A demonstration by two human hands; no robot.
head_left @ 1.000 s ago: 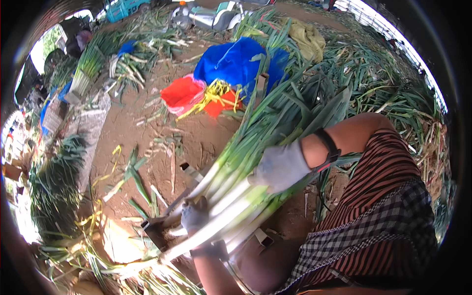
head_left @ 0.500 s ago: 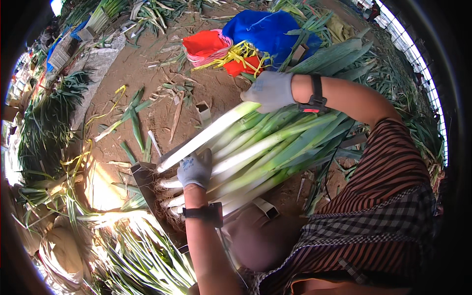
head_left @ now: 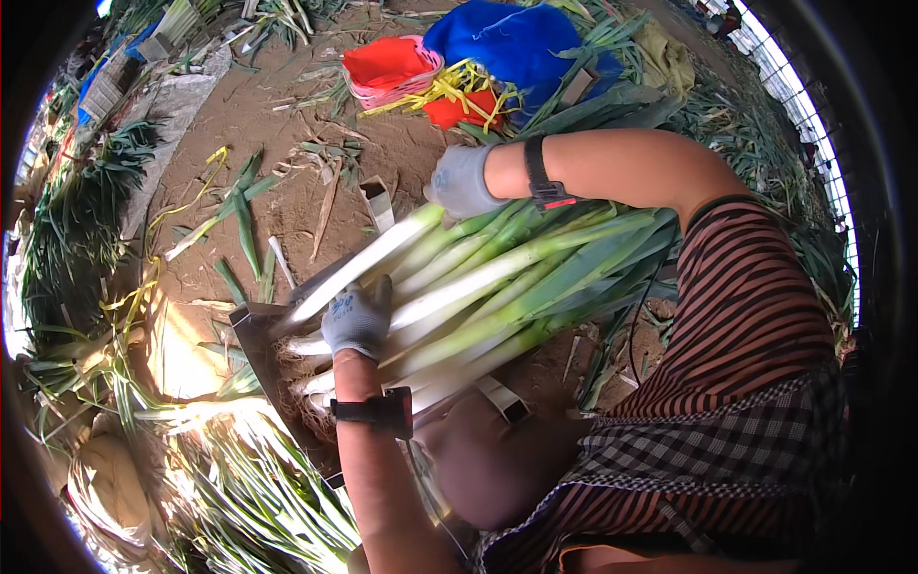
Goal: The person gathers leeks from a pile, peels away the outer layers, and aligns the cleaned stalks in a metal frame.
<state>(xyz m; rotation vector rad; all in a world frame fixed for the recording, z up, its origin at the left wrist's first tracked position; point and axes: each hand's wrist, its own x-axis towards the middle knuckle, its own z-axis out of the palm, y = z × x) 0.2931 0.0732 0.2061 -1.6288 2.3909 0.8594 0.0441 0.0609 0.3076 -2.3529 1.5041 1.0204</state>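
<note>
A pile of long leeks [head_left: 478, 282] lies slantwise before me, white roots to the left and green leaves to the right. My right hand [head_left: 464, 182], in a grey glove, closes on the green part of the uppermost leek [head_left: 368, 260]. Lower down, near the root end, my left hand [head_left: 357, 318], also gloved, is closed over the white stalks; its fingertips are partly hidden. The roots [head_left: 298, 383] sit against a dark metal end plate [head_left: 253, 349] of a rack, whose square metal posts [head_left: 378, 203] stand on either side of the pile.
Beyond the pile lie a blue plastic sheet [head_left: 502, 53], a red bag [head_left: 387, 69] and yellow ties [head_left: 459, 88]. More leeks [head_left: 263, 488] lie at the lower left, with heaps [head_left: 86, 230] along the left. Loose leaves [head_left: 244, 215] litter the brown soil.
My right hand has shifted left and slightly down along the uppermost leek. My left hand is slightly further left; the whole view has shifted left as well.
</note>
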